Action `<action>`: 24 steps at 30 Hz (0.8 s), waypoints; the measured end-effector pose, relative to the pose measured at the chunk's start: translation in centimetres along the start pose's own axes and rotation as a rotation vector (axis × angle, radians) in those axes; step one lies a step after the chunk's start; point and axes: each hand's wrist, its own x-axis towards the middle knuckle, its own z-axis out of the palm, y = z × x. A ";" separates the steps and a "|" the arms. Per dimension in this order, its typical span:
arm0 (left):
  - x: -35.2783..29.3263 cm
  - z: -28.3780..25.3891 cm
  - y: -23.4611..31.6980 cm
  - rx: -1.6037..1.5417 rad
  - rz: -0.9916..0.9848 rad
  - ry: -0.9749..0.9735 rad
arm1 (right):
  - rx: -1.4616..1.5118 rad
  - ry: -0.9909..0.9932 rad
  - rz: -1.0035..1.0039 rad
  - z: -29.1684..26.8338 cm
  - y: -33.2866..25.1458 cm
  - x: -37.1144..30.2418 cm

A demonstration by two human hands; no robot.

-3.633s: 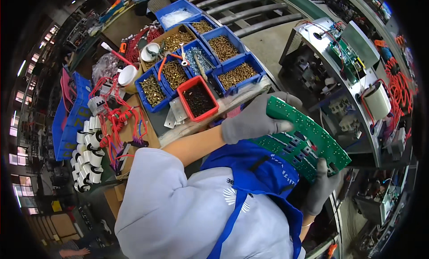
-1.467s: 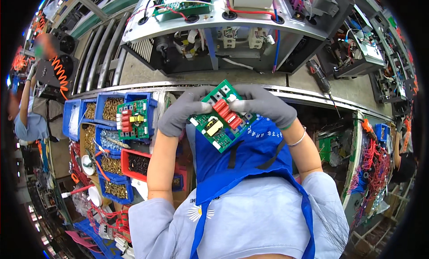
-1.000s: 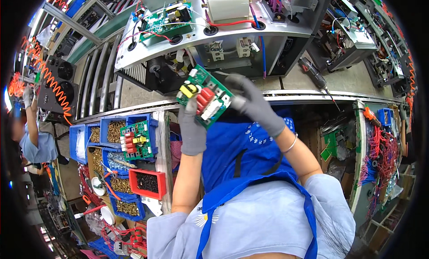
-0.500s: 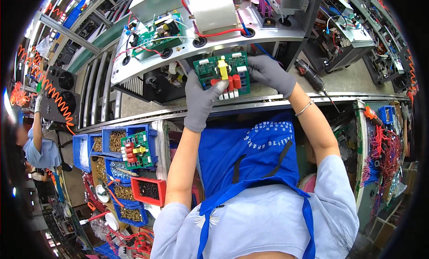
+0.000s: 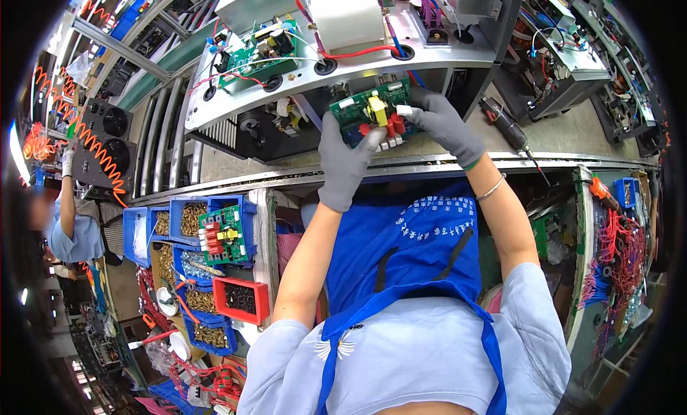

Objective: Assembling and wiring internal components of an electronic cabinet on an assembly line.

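Between my two gloved hands is a green circuit board [image 5: 348, 109] with a yellow transformer, red capacitors and white connectors. My left hand [image 5: 342, 157] grips its left and near edge, the thumb lying by the red parts. At the right edge my right hand [image 5: 445, 125] is closed round the board, fingers partly hidden behind it. The board is tilted in front of the open lower bay of a metal chassis [image 5: 300, 90]. On the chassis's upper plate sit another green board [image 5: 261, 57] and a large white block [image 5: 347, 20] with red wires.
A power screwdriver [image 5: 507, 125] lies right of the chassis. To my left are blue bins [image 5: 209, 338] of screws, a red bin [image 5: 241, 300] of dark screws and a similar green board [image 5: 223, 234] resting on the bins. Wire bundles [image 5: 608, 240] hang at right. Another person [image 5: 71, 225] stands far left.
Both hands have brought the board slightly right, toward the chassis bay, and tipped it so its face looks more foreshortened. My left thumb has shifted along its near edge.
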 end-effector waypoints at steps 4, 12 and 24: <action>0.5 -0.8 -2.8 -0.478 0.057 0.183 | -0.091 0.046 0.255 0.5 0.4 0.3; 2.8 -0.9 -5.5 -0.407 -0.011 -0.017 | 0.646 0.028 0.077 3.0 -2.3 -0.7; 3.4 -3.2 -5.2 0.271 0.339 -0.036 | 0.282 0.228 -0.066 3.4 -1.2 -0.4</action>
